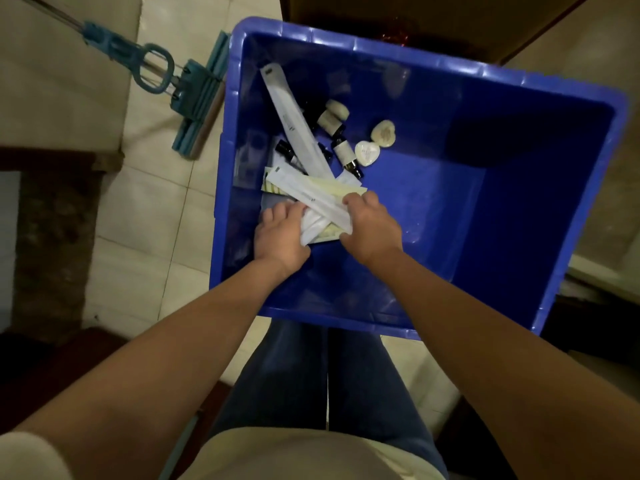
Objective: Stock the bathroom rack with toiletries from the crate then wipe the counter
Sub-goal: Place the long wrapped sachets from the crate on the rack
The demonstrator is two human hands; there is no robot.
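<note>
Blue crate (433,60) on tiled floor. Left hand (280,233) and right hand (370,226) both curl round white packets (322,211) near its left wall. Bottles (341,147) and soaps (367,152) lie beyond; open crate bottom lies to the right.

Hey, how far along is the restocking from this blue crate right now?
Nothing visibly finished; rack and counter are out of view. In hand: left hand and right hand grip a bundle of long white paper packets inside the blue plastic crate. Left: small dark bottles, two pale wrapped soaps, another long white packet, then wiping.
</note>
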